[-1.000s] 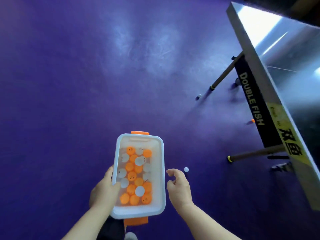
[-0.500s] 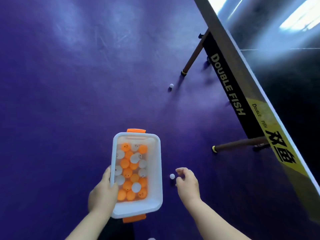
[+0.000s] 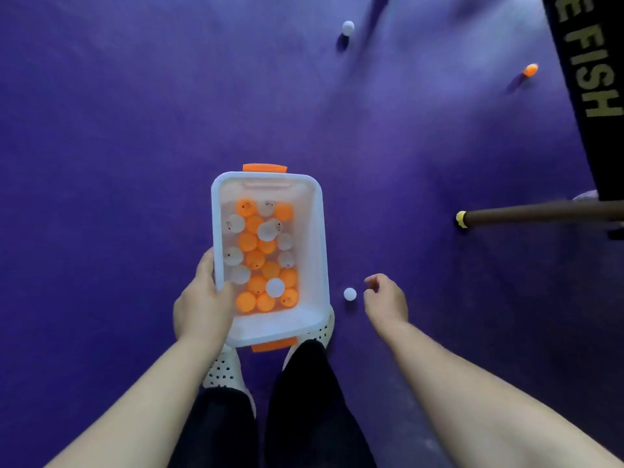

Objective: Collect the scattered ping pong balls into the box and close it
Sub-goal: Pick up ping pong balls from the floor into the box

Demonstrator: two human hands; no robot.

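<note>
Box [image 3: 321, 231] gripped by left hand [image 3: 202, 307]; right hand [image 3: 387, 298] cupped beside ball [image 3: 350, 294].

A person seen from above: the left hand [image 3: 202, 305] and right hand [image 3: 386, 300] were bare, and both forearms [image 3: 145, 400] were uncovered up to the near edge of view. Black trousers [image 3: 304, 417] covered both legs. On the feet were white clog-style shoes [image 3: 223, 369] dotted with rows of small round holes across the tops.

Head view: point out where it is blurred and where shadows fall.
In the head view, the orange ball and the far white ball are motion-smeared, each with a dark shadow to its lower left; the box and the balls inside look sharp.
</note>
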